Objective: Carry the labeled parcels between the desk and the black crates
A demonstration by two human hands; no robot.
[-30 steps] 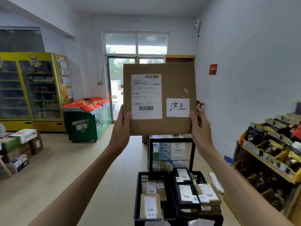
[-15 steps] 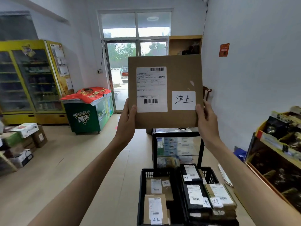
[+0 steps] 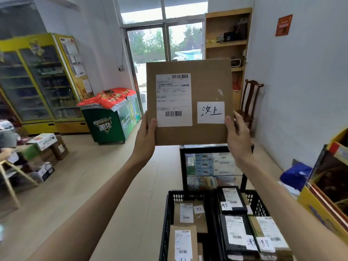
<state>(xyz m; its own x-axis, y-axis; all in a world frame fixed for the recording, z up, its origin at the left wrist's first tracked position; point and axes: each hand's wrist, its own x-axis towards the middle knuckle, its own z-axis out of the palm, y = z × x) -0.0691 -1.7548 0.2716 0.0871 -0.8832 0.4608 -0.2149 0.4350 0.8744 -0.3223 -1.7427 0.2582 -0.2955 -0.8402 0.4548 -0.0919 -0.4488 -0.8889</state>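
Head view: left hand [image 3: 146, 135] and right hand [image 3: 237, 133] grip a flat brown parcel [image 3: 205, 87] upright by its lower corners above the black crates [image 3: 170, 213].

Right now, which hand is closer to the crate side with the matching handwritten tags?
Left. The parcel matches the tags in the crate's left half, below the left hand; right hand is farther over.

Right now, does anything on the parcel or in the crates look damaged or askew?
Nothing serious. The cardboard parcel, held by the left hand and right hand, has a small pale scuff above its handwritten label.
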